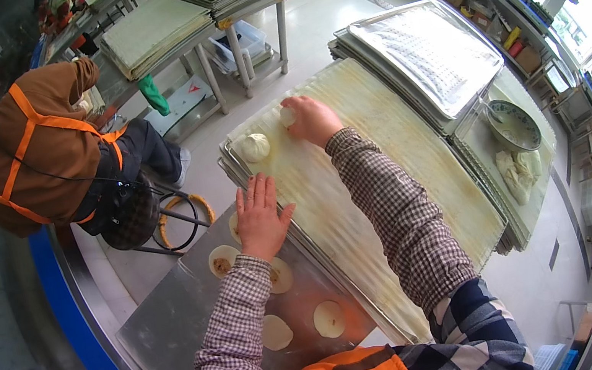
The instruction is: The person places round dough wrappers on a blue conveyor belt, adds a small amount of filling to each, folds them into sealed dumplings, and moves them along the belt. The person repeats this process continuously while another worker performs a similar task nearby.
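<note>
My right hand (315, 121) is at the far end of the cloth-lined tray (385, 163), its fingers curled round a small pale bun (288, 116) that they partly hide. Beside it on the cloth sits a larger pleated white bun (251, 148). My left hand (262, 217) is open, fingers stretched out and palm down, over the tray's near-left edge and the steel worktop (177, 312). Under and around it lie round dough wrappers; one wrapper (223, 260) carries brown filling. Closer to me are two more wrappers, a left one (276, 332) and a right one (329, 319).
A co-worker (46, 147) sits on a stool at the left. Stacked trays (170, 27) stand on a table beyond. To the right are a metal tray (430, 55), a bowl (512, 124) with pale contents and a crumpled whitish cloth or bag (519, 174).
</note>
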